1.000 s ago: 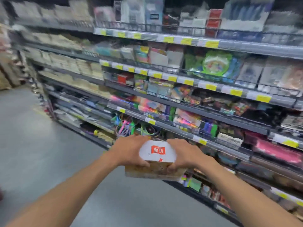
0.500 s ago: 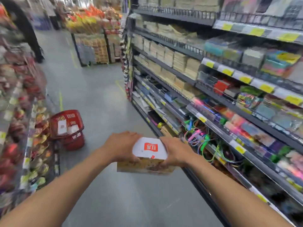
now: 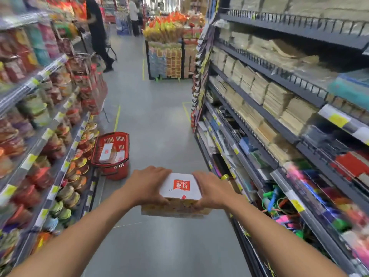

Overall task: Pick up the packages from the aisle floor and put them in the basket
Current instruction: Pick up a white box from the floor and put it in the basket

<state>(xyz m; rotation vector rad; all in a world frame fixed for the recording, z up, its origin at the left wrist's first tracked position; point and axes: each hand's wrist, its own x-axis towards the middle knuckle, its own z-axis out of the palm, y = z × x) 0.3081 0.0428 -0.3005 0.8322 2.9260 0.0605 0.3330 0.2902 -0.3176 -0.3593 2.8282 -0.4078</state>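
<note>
I hold a stack of packages (image 3: pixel 179 188) in front of me at waist height: a white one with a red logo on top and a yellowish one beneath. My left hand (image 3: pixel 147 184) grips the stack's left side and my right hand (image 3: pixel 213 190) grips its right side. A red shopping basket (image 3: pixel 111 166) stands on the aisle floor ahead and to the left, by the foot of the left shelf. Inside it lie white packages (image 3: pixel 106 151) like the one I carry.
Stocked shelves line both sides of the aisle: snack bags on the left (image 3: pixel 40 136), paper stacks and stationery on the right (image 3: pixel 279 116). A person in black (image 3: pixel 97 33) stands far down on the left. A display stand (image 3: pixel 169 50) closes the aisle's far end.
My view has swung left from the right-hand shelf to look down the aisle, bringing the red basket into sight and closer. Both hands keep the same hold on the packages.
</note>
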